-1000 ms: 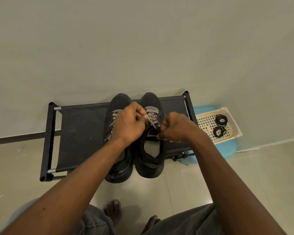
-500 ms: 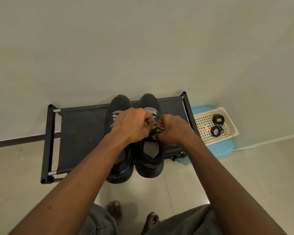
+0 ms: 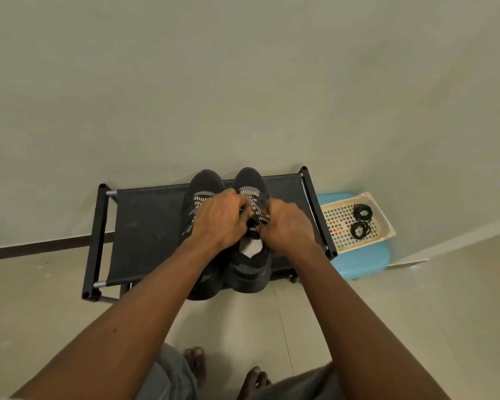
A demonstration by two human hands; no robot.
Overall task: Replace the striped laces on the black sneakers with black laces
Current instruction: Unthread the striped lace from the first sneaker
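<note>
- Fingertips of the left hand (image 3: 218,223) and right hand (image 3: 287,228): curled under the knuckles, out of sight where they meet the striped lace (image 3: 247,193).
- Striped lace: the stretch between the two sets of fingers is covered, and the eyelet it leaves cannot be told.
- Left sneaker (image 3: 205,183): just left of the fingers, its lacing and heel lie mostly beneath the left hand and forearm.
- Rack (image 3: 145,226): the near rail, below the fingers, is hidden behind the sneaker heels and arms.
- Stool (image 3: 358,264): well right of the fingers, largely covered by the basket (image 3: 387,229). The coloured specks seen through the mesh are too small to identify.
- Forearms: cut off by the lower edge.
- Feet (image 3: 195,360): partly covered by trouser legs.
</note>
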